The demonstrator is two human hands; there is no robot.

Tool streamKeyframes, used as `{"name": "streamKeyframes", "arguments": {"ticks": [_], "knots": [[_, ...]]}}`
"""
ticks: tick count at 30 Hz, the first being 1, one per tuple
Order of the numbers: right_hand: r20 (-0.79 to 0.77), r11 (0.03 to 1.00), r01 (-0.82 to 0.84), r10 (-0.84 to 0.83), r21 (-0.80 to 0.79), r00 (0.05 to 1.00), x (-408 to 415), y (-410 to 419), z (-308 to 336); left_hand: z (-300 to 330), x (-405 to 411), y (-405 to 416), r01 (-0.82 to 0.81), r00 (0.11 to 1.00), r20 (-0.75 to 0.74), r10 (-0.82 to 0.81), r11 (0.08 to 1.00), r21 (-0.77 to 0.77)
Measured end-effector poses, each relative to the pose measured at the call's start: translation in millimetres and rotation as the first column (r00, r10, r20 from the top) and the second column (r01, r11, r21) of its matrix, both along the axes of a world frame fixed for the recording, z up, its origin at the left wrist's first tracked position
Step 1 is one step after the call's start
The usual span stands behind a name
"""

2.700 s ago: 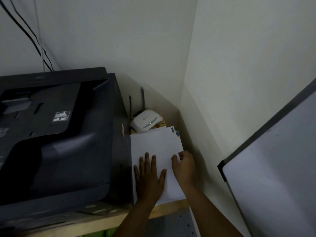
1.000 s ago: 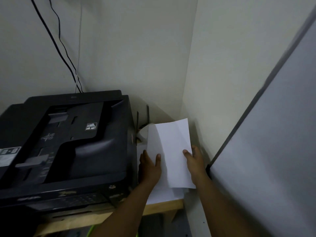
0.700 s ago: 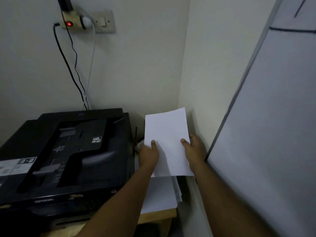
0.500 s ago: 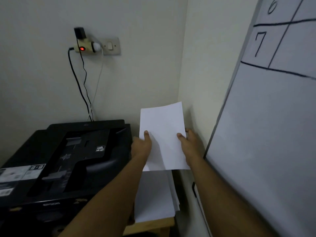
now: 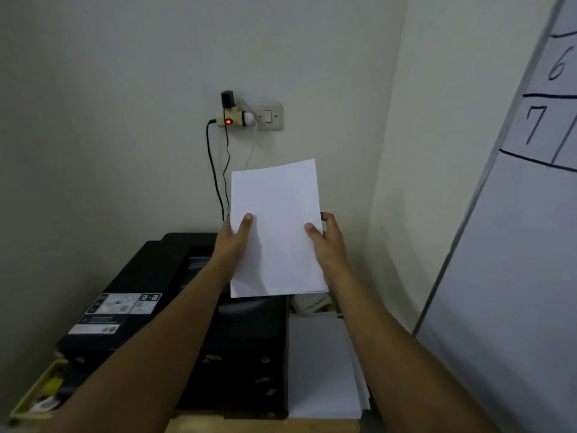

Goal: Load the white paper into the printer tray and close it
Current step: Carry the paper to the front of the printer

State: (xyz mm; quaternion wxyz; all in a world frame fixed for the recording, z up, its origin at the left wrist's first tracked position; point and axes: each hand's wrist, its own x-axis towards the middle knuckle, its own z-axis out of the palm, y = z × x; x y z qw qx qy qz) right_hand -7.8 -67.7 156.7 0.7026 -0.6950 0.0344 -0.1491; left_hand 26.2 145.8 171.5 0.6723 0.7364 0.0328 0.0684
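Left hand (image 5: 232,242) and right hand (image 5: 327,242) grasp white paper (image 5: 276,228), lifted upright.
Now clear of the stack (image 5: 321,367), ready for the printer (image 5: 175,307).

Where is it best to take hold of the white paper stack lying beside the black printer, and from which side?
Probably the near short edge of the flat white paper stack, coming from the front: the black printer blocks its left side and the wall crowds its right.

Both hands up over the black printer (image 5: 199,310): left hand (image 5: 232,242) and right hand (image 5: 327,242) gripping the side edges of a thin sheaf of white paper (image 5: 278,229), upright; more paper stack (image 5: 321,370) lying right of printer
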Motion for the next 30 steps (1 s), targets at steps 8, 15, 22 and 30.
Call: {"name": "streamKeyframes", "arguments": {"ticks": [8,15,22,30], "knots": [[0.045,0.987,-0.154,0.156,-0.042,0.987,19.8,107.3,0.4,5.3,1.9,119.1,-0.002,0.995,0.1,-0.003,0.999,0.049],[0.128,0.985,-0.172,0.175,-0.032,0.976,33.2,212.8,7.7,13.0,17.2,224.4,0.085,0.978,0.179,-0.11,0.986,0.14],[0.113,0.986,-0.161,0.165,-0.039,0.98,40.9,292.8,-24.7,-11.8,28.1,293.8,0.052,0.984,0.167,-0.063,0.996,0.071],[0.055,0.99,-0.139,0.138,-0.001,0.989,39.4,338.8,-56.3,-56.1,42.4,347.8,0.159,0.986,0.043,-0.159,0.987,0.016]]}}
